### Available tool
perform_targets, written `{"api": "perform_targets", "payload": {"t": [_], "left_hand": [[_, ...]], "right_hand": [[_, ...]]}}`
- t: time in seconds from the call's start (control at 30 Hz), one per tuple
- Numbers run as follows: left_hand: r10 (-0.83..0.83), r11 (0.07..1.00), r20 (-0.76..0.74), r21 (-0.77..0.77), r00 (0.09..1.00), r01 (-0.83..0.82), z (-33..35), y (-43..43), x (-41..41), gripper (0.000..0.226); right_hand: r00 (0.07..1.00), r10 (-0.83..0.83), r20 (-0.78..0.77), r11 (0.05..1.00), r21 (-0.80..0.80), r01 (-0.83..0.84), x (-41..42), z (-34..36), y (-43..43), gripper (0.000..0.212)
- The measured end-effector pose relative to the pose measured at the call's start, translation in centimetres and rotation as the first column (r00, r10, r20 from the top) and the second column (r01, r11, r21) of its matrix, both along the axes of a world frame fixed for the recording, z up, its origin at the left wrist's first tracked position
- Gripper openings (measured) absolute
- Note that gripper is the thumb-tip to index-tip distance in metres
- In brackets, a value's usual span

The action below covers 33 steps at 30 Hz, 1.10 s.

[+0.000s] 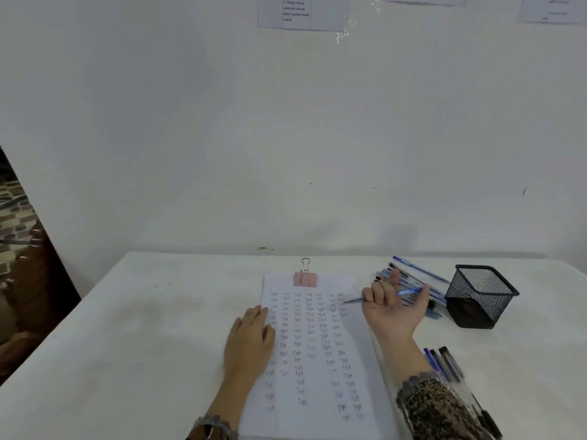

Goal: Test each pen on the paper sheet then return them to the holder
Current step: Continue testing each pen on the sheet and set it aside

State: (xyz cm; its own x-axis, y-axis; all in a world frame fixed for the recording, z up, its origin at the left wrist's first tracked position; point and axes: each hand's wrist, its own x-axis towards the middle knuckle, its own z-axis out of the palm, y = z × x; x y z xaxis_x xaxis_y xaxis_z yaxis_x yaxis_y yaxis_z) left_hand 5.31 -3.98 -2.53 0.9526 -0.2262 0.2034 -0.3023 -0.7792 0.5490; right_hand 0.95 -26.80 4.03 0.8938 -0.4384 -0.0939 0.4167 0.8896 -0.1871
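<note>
A white-covered table stood against a plain white wall, with printed notices taped high on it. The paper sheet, filled with columns of small handwritten test words, lay at the table's middle, held at its far edge by a pink binder clip. The left hand rested flat on the sheet's left margin, fingers straight. The right hand held a blue pen within curled fingers, tip pointing left over the sheet's right margin. A pile of pens lay just behind that hand, beside the black mesh holder, which stood upright near the table's right side. More pens lay beside the right forearm.

Whether the tip touched the paper could not be told. The notices were cut off by the upper frame and unreadable; the right hand covered part of the pile; a patterned sleeve hid the near ends of the pens by the forearm. The sheet's near edge ran out of view.

Bare tabletop extended left of the sheet to the table's left edge, and between clip and wall.
</note>
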Motion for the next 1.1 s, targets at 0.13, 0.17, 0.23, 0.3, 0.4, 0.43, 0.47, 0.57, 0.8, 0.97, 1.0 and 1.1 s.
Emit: {"api": "perform_targets", "payload": {"t": [0.13, 0.17, 0.23, 0.3, 0.4, 0.43, 0.47, 0.57, 0.8, 0.97, 1.0, 1.1], "left_hand": [[-0.003, 1.0, 0.008, -0.002, 1.0, 0.003, 0.1, 0.0, 0.1, 0.045], [-0.007, 1.0, 0.012, -0.001, 1.0, 0.007, 0.1, 0.0, 0.1, 0.045], [-0.01, 1.0, 0.009, -0.005, 1.0, 0.01, 0.0, 0.0, 0.1, 0.045], [-0.011, 1.0, 0.007, -0.008, 1.0, 0.011, -0.1, 0.0, 0.2, 0.045], [-0.018, 1.0, 0.012, -0.005, 1.0, 0.019, -0.2, 0.0, 0.3, 0.045], [-0.019, 1.0, 0.014, -0.004, 1.0, 0.019, -0.2, 0.1, 0.3, 0.045], [-0.017, 1.0, 0.017, -0.005, 1.0, 0.017, -0.2, 0.1, 0.3, 0.045], [-0.014, 1.0, 0.02, -0.011, 1.0, 0.015, -0.2, 0.1, 0.3, 0.045], [-0.013, 1.0, 0.008, -0.006, 1.0, 0.013, -0.2, 0.0, 0.3, 0.046], [-0.01, 1.0, 0.006, -0.002, 1.0, 0.01, -0.3, 0.0, 0.3, 0.046], [-0.01, 1.0, 0.006, 0.0, 1.0, 0.01, -0.3, 0.0, 0.3, 0.046], [-0.015, 1.0, 0.009, 0.004, 1.0, 0.015, -0.4, 0.0, 0.4, 0.046]], "right_hand": [[0.992, 0.043, -0.122, 0.993, -0.105, -0.056, 1.5, -1.9, 0.1, 0.045], [0.984, 0.059, -0.171, 0.986, -0.143, -0.084, 1.8, -2.4, 0.0, 0.048], [0.958, 0.078, -0.277, 0.958, -0.245, -0.149, 2.3, -3.3, -0.3, 0.062], [0.933, 0.052, -0.356, 0.913, -0.362, -0.189, 2.3, -3.7, -0.4, 0.071], [0.934, -0.01, -0.358, 0.863, -0.474, -0.172, 2.4, -3.6, -0.3, 0.044], [0.933, -0.052, -0.356, 0.813, -0.557, -0.167, 2.4, -3.6, -0.3, 0.023], [0.926, -0.108, -0.362, 0.737, -0.655, -0.17, 2.4, -3.6, -0.5, 0.011], [0.886, -0.301, -0.352, 0.421, -0.883, -0.207, 2.4, -4.9, -0.9, 0.034], [0.865, -0.426, -0.263, 0.255, -0.953, -0.164, 2.0, -4.3, 0.8, 0.056], [0.853, -0.441, -0.278, 0.209, -0.957, -0.203, 1.8, -4.0, 1.0, 0.053], [0.855, -0.438, -0.277, 0.191, -0.958, -0.213, 1.7, -3.9, 1.1, 0.052], [0.856, -0.444, -0.264, 0.156, -0.964, -0.217, 1.5, -3.7, 1.3, 0.051]]}}
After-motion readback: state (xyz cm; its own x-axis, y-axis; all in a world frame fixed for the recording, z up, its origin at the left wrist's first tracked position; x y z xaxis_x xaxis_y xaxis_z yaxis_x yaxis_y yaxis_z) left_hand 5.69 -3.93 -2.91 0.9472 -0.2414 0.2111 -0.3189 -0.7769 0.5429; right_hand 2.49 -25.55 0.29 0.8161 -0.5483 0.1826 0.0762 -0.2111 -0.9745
